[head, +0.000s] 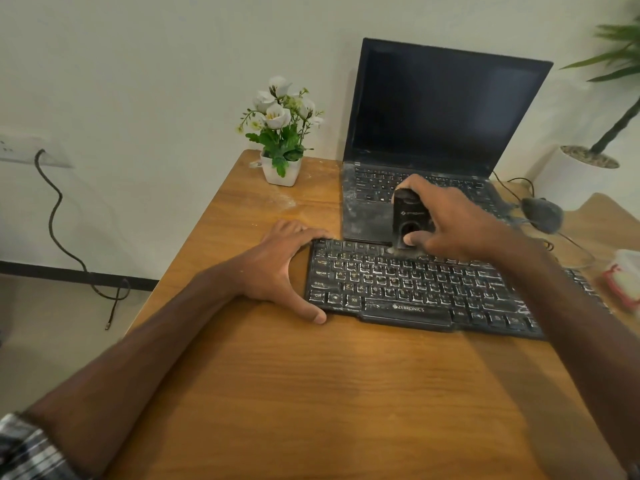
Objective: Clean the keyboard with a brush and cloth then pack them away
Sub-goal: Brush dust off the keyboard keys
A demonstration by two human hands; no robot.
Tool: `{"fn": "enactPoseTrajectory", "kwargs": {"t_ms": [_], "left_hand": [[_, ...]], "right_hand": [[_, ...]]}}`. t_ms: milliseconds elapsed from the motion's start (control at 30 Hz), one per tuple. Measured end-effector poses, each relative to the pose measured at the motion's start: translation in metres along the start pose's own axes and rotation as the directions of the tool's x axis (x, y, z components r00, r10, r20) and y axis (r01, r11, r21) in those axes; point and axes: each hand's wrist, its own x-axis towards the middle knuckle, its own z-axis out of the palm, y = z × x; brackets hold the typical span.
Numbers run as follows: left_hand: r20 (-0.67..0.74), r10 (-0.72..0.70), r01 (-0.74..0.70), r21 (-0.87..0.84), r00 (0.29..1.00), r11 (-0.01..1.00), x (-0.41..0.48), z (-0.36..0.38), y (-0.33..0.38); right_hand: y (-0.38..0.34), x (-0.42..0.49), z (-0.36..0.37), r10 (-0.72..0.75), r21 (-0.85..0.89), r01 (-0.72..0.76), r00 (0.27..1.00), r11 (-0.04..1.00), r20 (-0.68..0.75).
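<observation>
In the head view, a black brush (410, 220) is gripped by the right hand (460, 220), the fingers wrapped round its upright body and the thumb pressed low on its front face. Its bristle end is set down on the top row of the keyboard (415, 289), just below the thumb. The left hand (280, 268) is spread open and holds nothing: its fingers are laid over the keyboard's far left corner and its thumb along the near left edge, so the board is braced against the table (311, 393).

The brushing step is judged to be in hand, with much pale dust left between the keys. It would be done well if the brush were kept upright, drawn in short strokes along each row, and the dust swept off one edge instead of being pushed back among the keys. The bracing hand should be kept in place so the board does not slide.

The keyboard's long axis runs from the left hand across and under the right forearm, slightly skewed to the table's edge; its space bar side faces the person. The brush's long axis stands nearly vertical, bristles down.

Beyond the right hand an open laptop (433, 133) is seen.
</observation>
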Motion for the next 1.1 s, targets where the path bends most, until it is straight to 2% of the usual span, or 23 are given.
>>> {"fn": "enactPoseTrajectory", "kwargs": {"t_ms": [67,233,400,500,600,667,767,967,1100], "left_hand": [[-0.004,0.002,-0.002,-0.003,1.000,1.000,0.001,0.000,0.000],[0.005,0.003,-0.003,-0.015,1.000,1.000,0.000,-0.001,0.001],[0.003,-0.038,0.038,-0.009,0.999,0.999,0.000,0.000,0.004],[-0.002,-0.085,0.084,-0.116,0.996,0.990,-0.002,0.001,0.005],[-0.057,-0.054,0.045,-0.157,0.997,0.987,-0.002,0.002,0.004],[-0.065,-0.050,0.039,-0.162,0.997,0.986,-0.002,0.002,0.003],[-0.017,-0.084,0.080,-0.169,0.996,0.982,-0.002,0.002,0.003],[0.007,-0.072,0.073,-0.161,0.997,0.984,-0.005,0.001,0.001],[0.017,-0.066,0.068,-0.127,0.998,0.990,-0.006,0.000,0.004]], "right_hand": [[-0.003,0.000,-0.008,-0.012,-0.031,0.012,1.000,0.999,-0.017],[-0.020,0.006,0.012,-0.048,0.056,0.047,0.999,0.997,0.019],[-0.046,0.021,0.031,-0.125,0.114,0.126,0.992,0.985,-0.016],[-0.064,0.031,0.045,-0.178,0.157,0.183,0.983,0.970,-0.044],[-0.077,0.040,0.057,-0.193,0.260,0.215,0.975,0.941,-0.108],[-0.078,0.041,0.059,-0.194,0.284,0.220,0.974,0.933,-0.120],[-0.065,0.038,0.049,-0.157,0.293,0.168,0.986,0.941,-0.062],[-0.014,0.010,0.014,-0.053,0.168,0.049,0.998,0.985,0.018],[0.004,-0.003,-0.010,-0.029,-0.038,0.031,0.998,0.999,0.056]]}}
